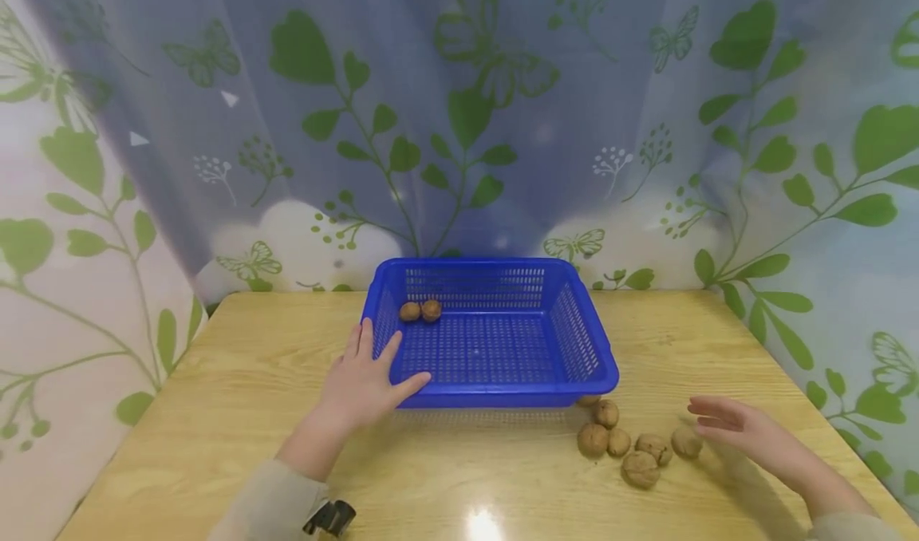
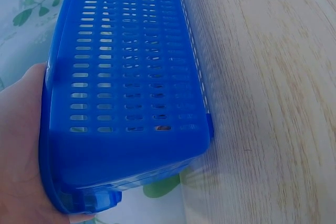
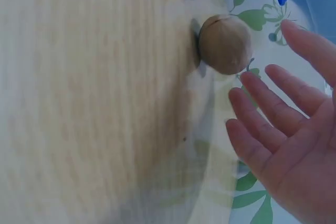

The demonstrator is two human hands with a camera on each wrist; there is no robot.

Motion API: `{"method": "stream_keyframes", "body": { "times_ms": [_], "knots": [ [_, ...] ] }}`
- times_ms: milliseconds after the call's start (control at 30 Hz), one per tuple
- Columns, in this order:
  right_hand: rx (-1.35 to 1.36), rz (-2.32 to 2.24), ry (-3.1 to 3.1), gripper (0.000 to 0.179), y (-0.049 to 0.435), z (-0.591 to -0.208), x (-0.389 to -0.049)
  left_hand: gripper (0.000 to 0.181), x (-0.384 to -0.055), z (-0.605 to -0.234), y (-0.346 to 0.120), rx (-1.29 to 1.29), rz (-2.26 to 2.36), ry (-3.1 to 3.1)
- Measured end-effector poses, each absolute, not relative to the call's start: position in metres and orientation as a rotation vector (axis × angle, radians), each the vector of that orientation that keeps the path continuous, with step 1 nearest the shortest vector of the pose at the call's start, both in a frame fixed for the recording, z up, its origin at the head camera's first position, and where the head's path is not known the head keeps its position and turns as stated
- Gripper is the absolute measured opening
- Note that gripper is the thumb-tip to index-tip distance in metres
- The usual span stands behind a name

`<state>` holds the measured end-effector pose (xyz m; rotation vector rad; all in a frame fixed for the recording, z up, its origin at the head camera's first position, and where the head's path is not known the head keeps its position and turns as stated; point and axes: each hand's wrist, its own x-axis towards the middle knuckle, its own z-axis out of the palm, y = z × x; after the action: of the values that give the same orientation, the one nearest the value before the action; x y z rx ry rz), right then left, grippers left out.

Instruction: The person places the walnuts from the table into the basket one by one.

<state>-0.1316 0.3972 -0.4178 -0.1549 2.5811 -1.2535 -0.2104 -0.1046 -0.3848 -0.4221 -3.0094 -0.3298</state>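
Note:
A blue plastic basket (image 1: 495,390) stands on the wooden table with two walnuts (image 1: 431,310) in its back left corner. My left hand (image 1: 364,384) rests with spread fingers on the basket's front left corner. The left wrist view shows the slotted basket wall (image 2: 121,153) and this hand (image 2: 21,145) along the rim. My right hand (image 1: 750,432) hovers at the right of several loose walnuts (image 1: 640,469), holding nothing. Its fingers reach toward the outermost walnut (image 1: 687,442). In the right wrist view, extended fingers (image 3: 262,129) lie just beside that walnut (image 3: 226,44).
The loose walnuts lie on the table (image 1: 459,461) in front of the basket's right corner, one partly hidden beneath its rim. A patterned curtain (image 1: 459,126) with green leaves and butterflies hangs behind the table and along both sides.

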Motion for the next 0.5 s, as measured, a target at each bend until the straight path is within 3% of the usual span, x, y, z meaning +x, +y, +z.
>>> {"method": "stream_keyframes", "body": {
  "times_ms": [233,500],
  "knots": [
    [-0.31,-1.28,2.506,0.053,0.404,-0.428,-0.13,0.087,-0.212,-0.385,-0.103,-0.409,-0.326,-3.02],
    [-0.247,-1.248,2.468,0.053,0.402,-0.433,-0.131,0.089,-0.21,-0.385,-0.103,-0.42,-0.322,-3.018]
  ]
}}
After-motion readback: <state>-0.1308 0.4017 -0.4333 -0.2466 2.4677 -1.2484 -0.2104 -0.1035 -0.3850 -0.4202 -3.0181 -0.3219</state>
